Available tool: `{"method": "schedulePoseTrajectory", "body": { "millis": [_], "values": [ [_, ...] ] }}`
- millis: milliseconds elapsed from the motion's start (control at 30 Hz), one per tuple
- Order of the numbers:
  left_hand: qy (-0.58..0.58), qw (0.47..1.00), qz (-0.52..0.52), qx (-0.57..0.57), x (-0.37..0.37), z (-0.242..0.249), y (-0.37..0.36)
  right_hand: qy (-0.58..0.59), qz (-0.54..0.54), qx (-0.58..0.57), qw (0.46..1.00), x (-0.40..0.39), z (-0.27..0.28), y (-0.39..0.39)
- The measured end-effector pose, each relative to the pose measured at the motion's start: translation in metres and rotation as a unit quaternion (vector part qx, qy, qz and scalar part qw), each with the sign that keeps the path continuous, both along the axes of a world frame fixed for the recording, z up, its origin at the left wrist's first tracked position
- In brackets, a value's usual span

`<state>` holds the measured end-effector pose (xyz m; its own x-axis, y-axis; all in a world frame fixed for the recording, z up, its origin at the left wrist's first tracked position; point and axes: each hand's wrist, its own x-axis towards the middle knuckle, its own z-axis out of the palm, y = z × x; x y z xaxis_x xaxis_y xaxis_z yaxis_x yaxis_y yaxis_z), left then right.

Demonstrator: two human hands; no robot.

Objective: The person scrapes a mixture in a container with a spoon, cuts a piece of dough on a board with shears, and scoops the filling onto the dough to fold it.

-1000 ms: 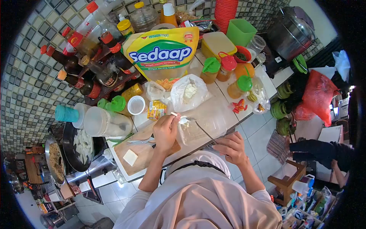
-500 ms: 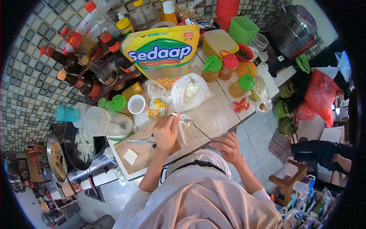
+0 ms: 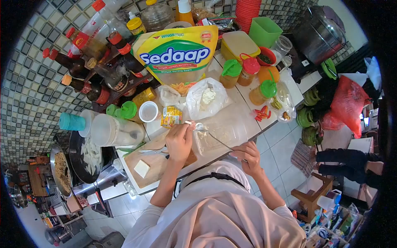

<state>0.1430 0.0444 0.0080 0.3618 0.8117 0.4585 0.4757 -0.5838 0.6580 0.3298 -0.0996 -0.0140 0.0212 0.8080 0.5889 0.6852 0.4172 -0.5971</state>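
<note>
My left hand is closed round a small white piece whose end shows at the fingertips. Pinched in my right hand is a thin metal spoon, its tip touching white stuff beside my left fingers. Both hands are above the front of a clear plastic container. Left of my left hand, a wooden board carries a white block and scissors. An open plastic bag of white powder lies behind the container.
A yellow Sedaap pouch stands at the back, with sauce bottles to its left. Lidded jars stand at the right. A black pan is at the left. A person's dark-clothed legs show at far right.
The spoon and my right hand have shifted very slightly. At far right, the other person's legs have moved and more of them shows.
</note>
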Motion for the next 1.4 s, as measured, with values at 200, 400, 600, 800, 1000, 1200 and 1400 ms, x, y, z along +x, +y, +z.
{"method": "schedulePoseTrajectory", "body": {
  "millis": [200, 400, 600, 800, 1000, 1200, 1400],
  "values": [
    [-0.015, 1.0, -0.005, 0.002, 0.0, 0.0, -0.001, 0.01, -0.004, -0.007, 1.0, 0.001, 0.001, -0.001],
    [-0.003, 1.0, -0.003, 0.002, -0.002, -0.002, 0.0, 0.02, -0.008, -0.012, 1.0, 0.001, 0.003, -0.001],
    [-0.007, 1.0, -0.004, -0.005, -0.003, 0.0, -0.001, 0.016, -0.005, -0.017, 1.0, -0.001, 0.004, 0.001],
    [-0.012, 1.0, -0.004, -0.019, -0.002, 0.004, -0.002, 0.012, -0.009, -0.023, 1.0, 0.001, 0.005, 0.0],
    [-0.007, 1.0, 0.001, -0.003, -0.003, 0.002, -0.001, 0.0, -0.012, -0.02, 1.0, 0.003, 0.008, 0.001],
    [-0.012, 1.0, 0.01, -0.003, -0.005, 0.014, -0.002, -0.002, -0.033, -0.016, 0.999, 0.015, 0.015, 0.0],
    [-0.033, 0.995, -0.027, 0.091, 0.005, 0.042, 0.011, 0.078, -0.081, -0.007, 0.994, 0.015, 0.011, 0.0]
  ]
}}
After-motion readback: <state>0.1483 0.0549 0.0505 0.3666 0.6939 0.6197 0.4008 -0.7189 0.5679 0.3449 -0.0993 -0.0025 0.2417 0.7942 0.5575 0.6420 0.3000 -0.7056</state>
